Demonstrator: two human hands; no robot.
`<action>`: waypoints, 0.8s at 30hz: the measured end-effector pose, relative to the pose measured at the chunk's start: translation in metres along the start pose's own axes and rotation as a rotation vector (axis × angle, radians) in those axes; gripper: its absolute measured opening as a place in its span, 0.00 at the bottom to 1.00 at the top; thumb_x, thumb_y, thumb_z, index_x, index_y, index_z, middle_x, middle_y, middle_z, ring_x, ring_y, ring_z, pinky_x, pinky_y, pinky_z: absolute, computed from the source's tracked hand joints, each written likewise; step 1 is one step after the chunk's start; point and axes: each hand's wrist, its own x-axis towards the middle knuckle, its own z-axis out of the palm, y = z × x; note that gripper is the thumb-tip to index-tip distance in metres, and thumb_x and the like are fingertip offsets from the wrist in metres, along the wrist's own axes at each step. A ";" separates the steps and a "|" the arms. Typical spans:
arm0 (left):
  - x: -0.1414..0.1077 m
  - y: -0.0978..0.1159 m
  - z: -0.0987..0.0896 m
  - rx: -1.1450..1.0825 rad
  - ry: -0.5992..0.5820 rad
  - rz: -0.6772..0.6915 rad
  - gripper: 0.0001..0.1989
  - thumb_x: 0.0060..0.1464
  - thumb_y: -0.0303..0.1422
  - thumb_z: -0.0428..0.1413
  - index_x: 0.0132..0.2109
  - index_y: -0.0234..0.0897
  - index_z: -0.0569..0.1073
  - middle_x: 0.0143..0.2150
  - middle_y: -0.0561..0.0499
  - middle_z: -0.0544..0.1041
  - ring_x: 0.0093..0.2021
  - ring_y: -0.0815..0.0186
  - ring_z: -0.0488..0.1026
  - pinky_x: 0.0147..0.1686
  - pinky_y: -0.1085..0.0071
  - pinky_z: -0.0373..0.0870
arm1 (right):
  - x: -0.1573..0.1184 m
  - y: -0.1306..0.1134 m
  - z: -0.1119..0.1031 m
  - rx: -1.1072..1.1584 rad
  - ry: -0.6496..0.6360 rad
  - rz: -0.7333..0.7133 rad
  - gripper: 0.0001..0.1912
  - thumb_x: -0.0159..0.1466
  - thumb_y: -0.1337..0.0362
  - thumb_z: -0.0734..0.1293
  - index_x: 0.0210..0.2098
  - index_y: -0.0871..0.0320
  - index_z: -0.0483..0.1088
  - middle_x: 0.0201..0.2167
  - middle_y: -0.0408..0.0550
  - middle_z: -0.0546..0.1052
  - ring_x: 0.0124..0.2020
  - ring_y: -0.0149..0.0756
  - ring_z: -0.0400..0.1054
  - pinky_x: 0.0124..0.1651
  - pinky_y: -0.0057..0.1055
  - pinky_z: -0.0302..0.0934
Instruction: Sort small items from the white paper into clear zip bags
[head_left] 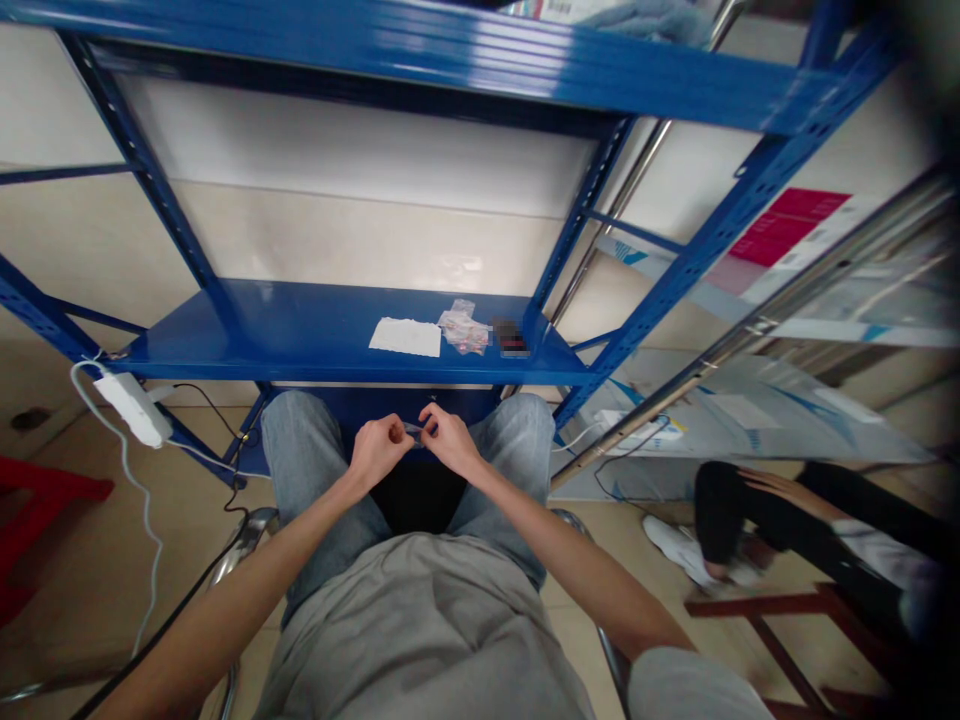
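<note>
Between my knees, just in front of the blue shelf's edge, my left hand [380, 447] and my right hand [448, 436] are close together. Thumb and fingertips of each are pinched on a small, thin, clear-looking item [413, 430] stretched between them; its details are too small to make out. Beyond my hands, on the blue shelf [300, 330], lie a white sheet of paper [406, 337], a clear plastic bag [465, 328] with small colourful contents, and a dark, blurred-out object [511, 338].
A white power strip [133, 408] with cables hangs at the shelf's left end. A red stool [52, 490] stands at far left. Metal poles [705, 365] rise on the right. Another person's legs [780, 510] show at lower right.
</note>
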 end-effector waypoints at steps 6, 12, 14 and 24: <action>0.014 -0.013 -0.008 -0.310 0.095 -0.056 0.09 0.54 0.38 0.60 0.40 0.38 0.76 0.36 0.49 0.78 0.36 0.63 0.74 0.35 0.70 0.66 | 0.006 0.006 -0.011 0.428 0.072 0.061 0.07 0.60 0.59 0.69 0.34 0.55 0.73 0.28 0.44 0.77 0.24 0.33 0.72 0.28 0.29 0.65; 0.020 -0.028 -0.012 -0.786 -0.192 -0.396 0.23 0.56 0.44 0.62 0.52 0.32 0.74 0.44 0.40 0.80 0.41 0.57 0.80 0.31 0.70 0.74 | 0.013 0.009 -0.020 0.700 0.058 0.183 0.18 0.56 0.51 0.73 0.39 0.59 0.76 0.31 0.50 0.81 0.26 0.35 0.76 0.27 0.29 0.69; 0.018 -0.028 -0.010 -0.861 -0.244 -0.410 0.22 0.55 0.43 0.63 0.51 0.31 0.75 0.44 0.39 0.81 0.39 0.58 0.81 0.29 0.72 0.75 | 0.014 0.011 -0.020 0.711 0.046 0.203 0.19 0.57 0.51 0.73 0.41 0.59 0.77 0.32 0.51 0.82 0.26 0.36 0.77 0.28 0.29 0.69; 0.008 -0.018 -0.009 -0.902 -0.193 -0.433 0.21 0.48 0.40 0.69 0.44 0.29 0.78 0.39 0.39 0.83 0.40 0.58 0.82 0.36 0.69 0.78 | 0.011 0.013 -0.016 0.737 0.061 0.250 0.19 0.62 0.52 0.71 0.46 0.59 0.78 0.36 0.55 0.83 0.31 0.40 0.79 0.31 0.30 0.71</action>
